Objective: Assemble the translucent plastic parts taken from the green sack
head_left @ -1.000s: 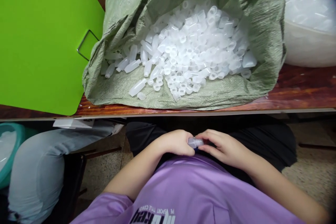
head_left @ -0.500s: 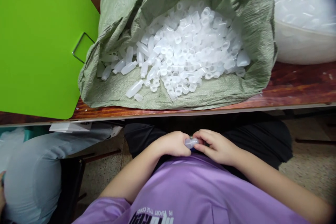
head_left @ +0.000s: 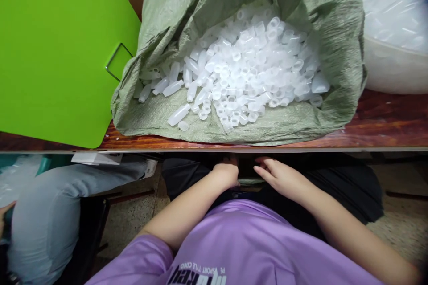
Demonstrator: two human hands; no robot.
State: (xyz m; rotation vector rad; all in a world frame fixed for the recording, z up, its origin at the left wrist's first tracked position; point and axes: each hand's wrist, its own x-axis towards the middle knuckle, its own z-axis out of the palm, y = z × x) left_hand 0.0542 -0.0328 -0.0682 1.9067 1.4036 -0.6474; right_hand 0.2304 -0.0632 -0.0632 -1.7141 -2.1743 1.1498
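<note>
Under the table's front edge, my left hand (head_left: 228, 173) reaches forward over my lap. Its fingers are in shadow and mostly hidden, so what it holds, if anything, cannot be made out. To its right is my right hand (head_left: 276, 173), apart from it, fingers loosely spread with nothing visible in them. On the table above, a pale green woven sack (head_left: 287, 134) lies with its mouth toward me. Small translucent plastic bottles (head_left: 179, 115) and short open-ended plastic pieces (head_left: 234, 118) spill in a heap inside it.
A bright green board (head_left: 60, 53) with a wire handle (head_left: 113, 60) covers the table's left side. At right stands a white tub (head_left: 394, 64) full of clear plastic pieces. Another person's knee (head_left: 43, 213) is at lower left, near a teal container (head_left: 43, 164).
Both hands have moved apart and forward, toward the table's underside. The small clear bottle that was between them is out of sight. The view has shifted slightly.
</note>
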